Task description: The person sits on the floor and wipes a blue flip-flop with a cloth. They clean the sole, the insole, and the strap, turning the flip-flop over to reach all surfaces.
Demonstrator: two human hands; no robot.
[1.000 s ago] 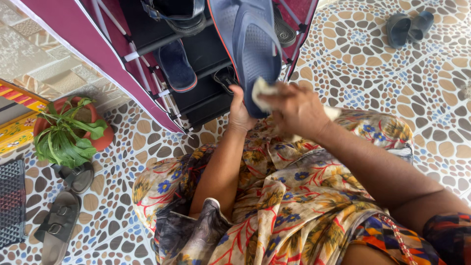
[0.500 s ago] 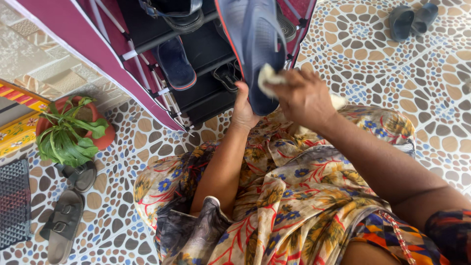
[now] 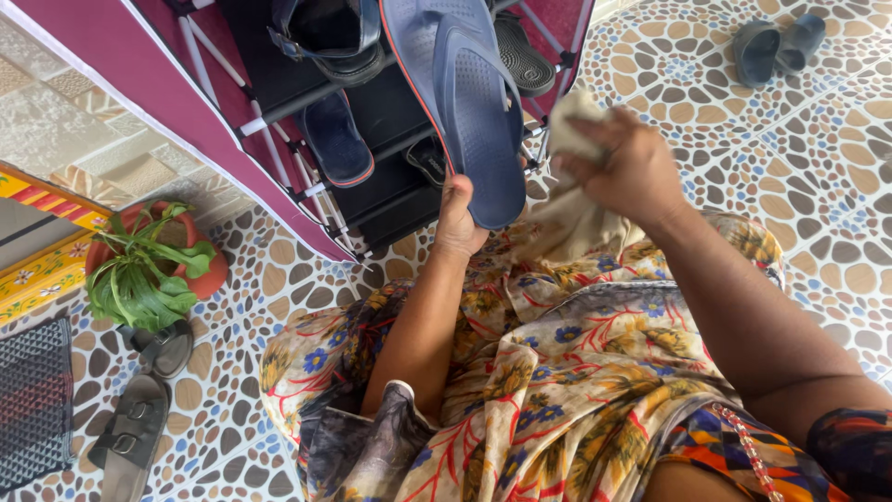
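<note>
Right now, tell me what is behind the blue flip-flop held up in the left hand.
Behind the blue flip-flop, gripped at its heel by the left hand, stands the shoe rack with a black sandal and a dark slipper. The flip-flop hides whatever sits directly behind it.

Home entryway: fabric shoe rack (image 3: pixel 279 121), patterned floor tiles (image 3: pixel 799 167), potted plant (image 3: pixel 149 270).

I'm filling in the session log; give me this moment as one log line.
left hand: grips heel of blue flip-flop | right hand: clutches pale cloth, off the sole | behind: shoe rack
</note>
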